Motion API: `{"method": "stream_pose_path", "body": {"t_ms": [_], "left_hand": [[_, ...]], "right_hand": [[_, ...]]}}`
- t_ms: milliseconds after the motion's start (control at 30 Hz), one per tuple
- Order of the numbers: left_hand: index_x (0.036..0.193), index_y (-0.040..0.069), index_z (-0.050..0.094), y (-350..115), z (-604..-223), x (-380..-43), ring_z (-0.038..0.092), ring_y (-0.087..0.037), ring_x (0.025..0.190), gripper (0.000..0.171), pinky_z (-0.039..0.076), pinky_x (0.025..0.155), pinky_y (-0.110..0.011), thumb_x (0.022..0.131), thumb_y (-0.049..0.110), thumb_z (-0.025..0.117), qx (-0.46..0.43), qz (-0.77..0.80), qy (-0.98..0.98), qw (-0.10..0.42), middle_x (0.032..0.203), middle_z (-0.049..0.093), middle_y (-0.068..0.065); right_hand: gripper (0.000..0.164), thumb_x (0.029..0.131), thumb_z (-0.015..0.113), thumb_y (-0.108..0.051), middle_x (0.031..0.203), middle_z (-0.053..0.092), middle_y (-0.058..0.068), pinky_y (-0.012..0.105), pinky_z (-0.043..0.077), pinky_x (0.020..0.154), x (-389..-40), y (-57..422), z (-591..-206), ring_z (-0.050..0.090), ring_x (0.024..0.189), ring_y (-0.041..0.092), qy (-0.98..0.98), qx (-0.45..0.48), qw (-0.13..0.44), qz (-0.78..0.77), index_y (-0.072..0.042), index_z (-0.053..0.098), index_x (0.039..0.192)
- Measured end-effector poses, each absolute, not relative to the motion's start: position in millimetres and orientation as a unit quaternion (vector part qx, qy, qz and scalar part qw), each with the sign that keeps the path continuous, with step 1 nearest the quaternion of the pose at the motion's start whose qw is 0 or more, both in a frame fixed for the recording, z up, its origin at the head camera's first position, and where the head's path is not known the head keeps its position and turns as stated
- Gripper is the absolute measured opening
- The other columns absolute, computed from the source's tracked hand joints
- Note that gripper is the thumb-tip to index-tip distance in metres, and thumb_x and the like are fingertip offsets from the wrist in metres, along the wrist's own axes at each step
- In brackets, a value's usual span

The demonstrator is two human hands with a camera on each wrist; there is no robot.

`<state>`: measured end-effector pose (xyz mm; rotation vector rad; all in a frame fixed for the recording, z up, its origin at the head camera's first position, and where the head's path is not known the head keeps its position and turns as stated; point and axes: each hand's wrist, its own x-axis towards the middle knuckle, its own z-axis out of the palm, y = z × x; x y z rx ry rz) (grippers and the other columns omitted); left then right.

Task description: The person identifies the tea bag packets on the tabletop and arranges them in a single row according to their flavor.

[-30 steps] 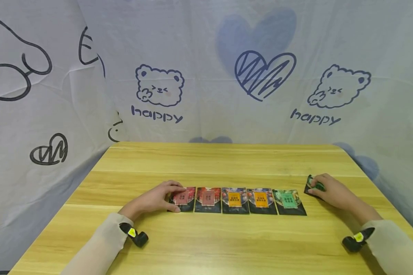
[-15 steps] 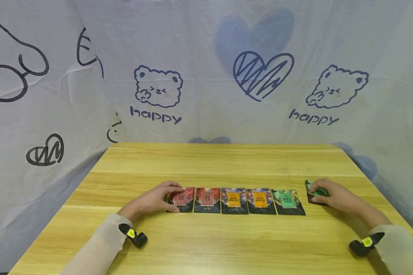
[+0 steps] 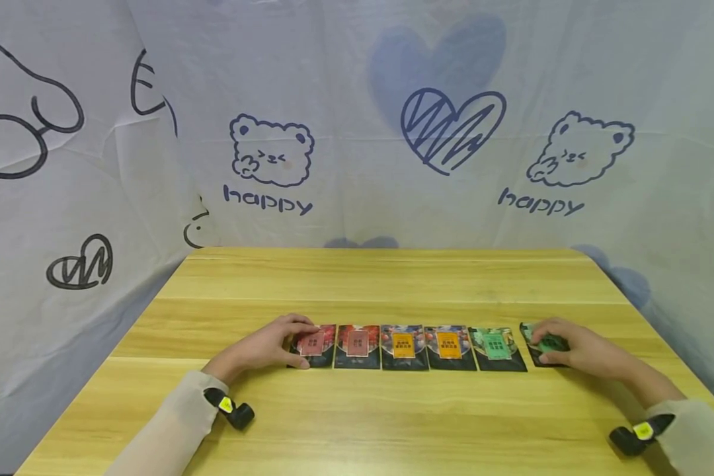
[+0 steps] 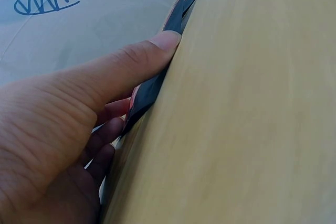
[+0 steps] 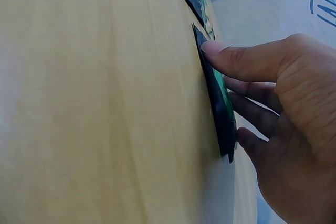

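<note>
Several flat printed sachets lie in a row on the wooden table. My left hand (image 3: 264, 340) rests at the leftmost sachet, a red-labelled one (image 3: 320, 345); in the left wrist view the thumb (image 4: 149, 51) presses along its dark near edge. At the right end, my right hand (image 3: 589, 350) holds a green-labelled sachet (image 5: 219, 108) between thumb and fingers, partly covering it. That sachet's near edge looks slightly raised off the table in the right wrist view. A narrow gap separates it from the other green-labelled sachet (image 3: 498, 349).
Between the hands are a second red-labelled sachet (image 3: 357, 346) and two orange-labelled ones (image 3: 404, 347), side by side. A pale cloth with drawn bears and hearts (image 3: 357, 172) hangs behind and left of the table (image 3: 357, 416).
My right hand has brought its green-labelled sachet toward me and down, turning it flatter and level with the row's right end. The left hand has stayed put.
</note>
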<state>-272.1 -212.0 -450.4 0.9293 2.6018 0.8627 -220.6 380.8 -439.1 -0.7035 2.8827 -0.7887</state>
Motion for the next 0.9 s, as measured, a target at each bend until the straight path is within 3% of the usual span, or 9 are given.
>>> {"method": "stream_pose_path", "body": {"t_ms": [133, 567, 900], "left_hand": [[0.142, 0.015, 0.053, -212.3, -450.9, -272.1, 0.035, -0.034, 0.135, 0.074, 0.032, 0.107, -0.055, 0.08, 0.047, 0.078, 0.319, 0.296, 0.892, 0.122, 0.146, 0.04, -0.01], [0.143, 0.016, 0.053, -210.5, -448.2, -270.1, 0.035, -0.035, 0.135, 0.073, 0.032, 0.107, -0.055, 0.081, 0.046, 0.078, 0.311, 0.298, 0.894, 0.127, 0.147, 0.039, -0.011], [0.143, 0.015, 0.053, -209.3, -446.3, -269.7, 0.035, -0.035, 0.135, 0.073, 0.034, 0.106, -0.055, 0.081, 0.045, 0.078, 0.312, 0.29, 0.896, 0.127, 0.146, 0.039, -0.011]], "right_hand": [[0.023, 0.089, 0.072, -0.033, 0.123, 0.056, 0.004, 0.037, 0.049, 0.09, -218.0, 378.9, -440.4, 0.052, 0.112, 0.019, 0.936, -0.239, 0.035, -0.256, -0.024, 0.062, 0.108], [0.023, 0.089, 0.072, -0.034, 0.122, 0.057, 0.003, 0.036, 0.05, 0.089, -218.4, 372.8, -439.5, 0.053, 0.111, 0.017, 0.934, -0.257, 0.028, -0.244, -0.026, 0.062, 0.108], [0.022, 0.089, 0.072, -0.033, 0.125, 0.057, 0.008, 0.042, 0.05, 0.089, -217.2, 372.3, -436.2, 0.054, 0.114, 0.035, 0.932, -0.258, 0.043, -0.251, -0.025, 0.066, 0.109]]}}
